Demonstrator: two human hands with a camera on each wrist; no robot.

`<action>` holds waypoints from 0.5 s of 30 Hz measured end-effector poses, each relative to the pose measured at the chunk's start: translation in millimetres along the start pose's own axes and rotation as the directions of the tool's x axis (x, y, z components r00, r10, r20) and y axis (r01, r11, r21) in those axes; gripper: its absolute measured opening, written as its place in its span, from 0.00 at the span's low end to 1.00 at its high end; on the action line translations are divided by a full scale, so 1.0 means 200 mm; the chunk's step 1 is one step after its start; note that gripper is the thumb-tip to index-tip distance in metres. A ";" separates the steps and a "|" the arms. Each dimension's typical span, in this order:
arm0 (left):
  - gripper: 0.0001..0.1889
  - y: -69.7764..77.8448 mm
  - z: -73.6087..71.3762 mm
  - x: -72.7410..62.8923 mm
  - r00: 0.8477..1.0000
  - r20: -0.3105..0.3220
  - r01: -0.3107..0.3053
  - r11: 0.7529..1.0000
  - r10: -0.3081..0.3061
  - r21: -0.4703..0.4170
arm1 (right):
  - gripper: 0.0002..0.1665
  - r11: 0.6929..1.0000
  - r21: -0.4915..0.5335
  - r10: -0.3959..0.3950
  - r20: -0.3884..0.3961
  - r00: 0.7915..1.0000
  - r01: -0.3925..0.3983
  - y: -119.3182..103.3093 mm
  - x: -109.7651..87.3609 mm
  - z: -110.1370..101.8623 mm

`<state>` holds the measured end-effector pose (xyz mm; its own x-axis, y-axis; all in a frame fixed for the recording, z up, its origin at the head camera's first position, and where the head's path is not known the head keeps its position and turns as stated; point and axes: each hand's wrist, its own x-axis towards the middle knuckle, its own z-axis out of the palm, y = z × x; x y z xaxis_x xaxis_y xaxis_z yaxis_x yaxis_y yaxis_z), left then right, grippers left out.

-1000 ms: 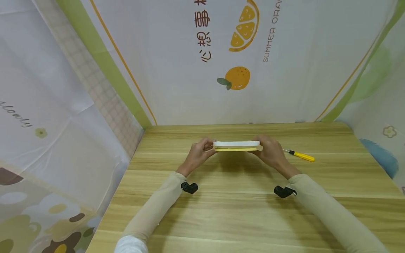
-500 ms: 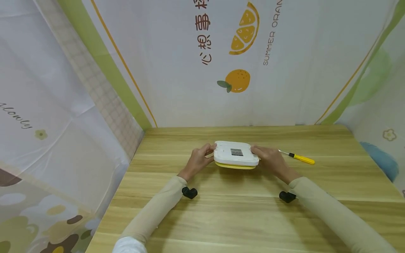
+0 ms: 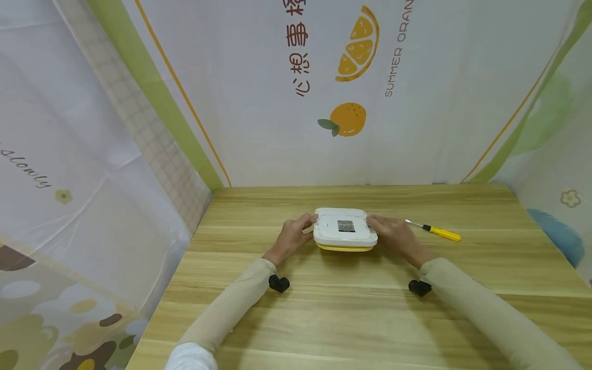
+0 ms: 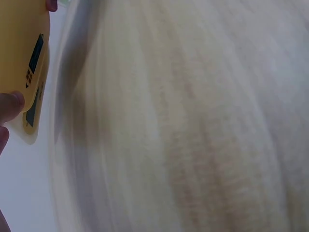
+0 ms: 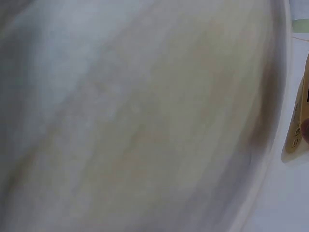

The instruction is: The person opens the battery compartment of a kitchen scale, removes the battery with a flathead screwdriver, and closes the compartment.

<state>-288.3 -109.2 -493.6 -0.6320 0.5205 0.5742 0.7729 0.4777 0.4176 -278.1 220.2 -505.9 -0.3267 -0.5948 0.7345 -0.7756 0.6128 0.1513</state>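
Note:
Both hands hold what looks like a kitchen scale, its white underside (image 3: 339, 227) facing up toward the head camera with a dark label on it. Its yellow face is turned down and shows as a thin strip along the near edge. The left hand (image 3: 292, 237) grips the left side and the right hand (image 3: 395, 237) grips the right side. In the left wrist view the yellow face (image 4: 21, 53) carries dark markings, with a fingertip pressed against it. A corner of the yellow face (image 5: 294, 130) shows at the right edge of the right wrist view.
A screwdriver (image 3: 444, 234) with a yellow handle lies on the wooden table (image 3: 342, 318), just right of the right hand. A printed cloth (image 3: 277, 149) hangs behind the table's far edge. Black wrist cameras (image 3: 420, 288) sit at both sleeves.
Seen edge-on a second ago, the kitchen scale has tilted so its white underside shows from above, and it sits slightly nearer the person. Both hands have kept their grip.

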 end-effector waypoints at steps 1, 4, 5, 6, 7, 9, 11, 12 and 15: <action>0.17 0.00 0.00 0.00 1.000 0.003 0.006 1.000 -0.006 0.000 | 0.11 1.000 -0.005 -0.004 0.000 1.000 0.004 0.00 0.00 0.01; 0.17 -0.01 0.01 -0.01 1.000 0.014 0.023 1.000 -0.022 -0.012 | 0.10 1.000 -0.015 -0.012 -0.001 1.000 0.012 0.00 -0.01 0.02; 0.17 -0.01 0.01 -0.02 0.999 0.018 0.026 1.000 -0.026 -0.015 | 0.10 1.000 -0.016 -0.013 -0.001 1.000 0.013 0.00 -0.01 0.02; 0.17 -0.01 0.02 -0.02 0.999 0.022 0.027 0.999 -0.027 -0.018 | 0.10 1.000 -0.019 -0.014 0.001 1.000 0.014 0.00 0.00 0.02; 0.17 -0.01 0.02 -0.03 0.999 0.024 0.025 1.000 -0.024 -0.019 | 0.10 1.000 -0.019 -0.017 0.004 1.000 0.017 0.00 0.00 0.02; 0.18 -0.01 0.02 -0.03 0.999 0.029 0.017 1.000 -0.017 -0.020 | 0.11 1.000 -0.018 -0.022 0.010 1.000 0.022 0.00 0.00 0.03; 0.18 -0.02 0.03 -0.04 0.999 0.035 0.010 1.000 -0.009 -0.015 | 0.10 0.999 -0.020 -0.024 0.021 0.999 0.025 0.00 0.00 0.03; 0.19 -0.02 0.03 -0.04 0.999 0.038 0.005 1.000 -0.005 -0.010 | 0.08 1.000 -0.018 -0.025 0.026 0.999 0.025 0.00 0.00 0.03; 0.19 -0.03 0.04 -0.05 0.999 0.044 -0.002 1.000 0.002 0.008 | 0.07 1.000 -0.009 -0.022 0.038 0.999 0.023 0.00 -0.01 0.03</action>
<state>-287.2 -111.1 -506.4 -0.6323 0.5519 0.5437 0.7739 0.4822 0.4105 -281.1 217.6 -511.2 -0.3292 -0.6276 0.7055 -0.7781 0.6036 0.1738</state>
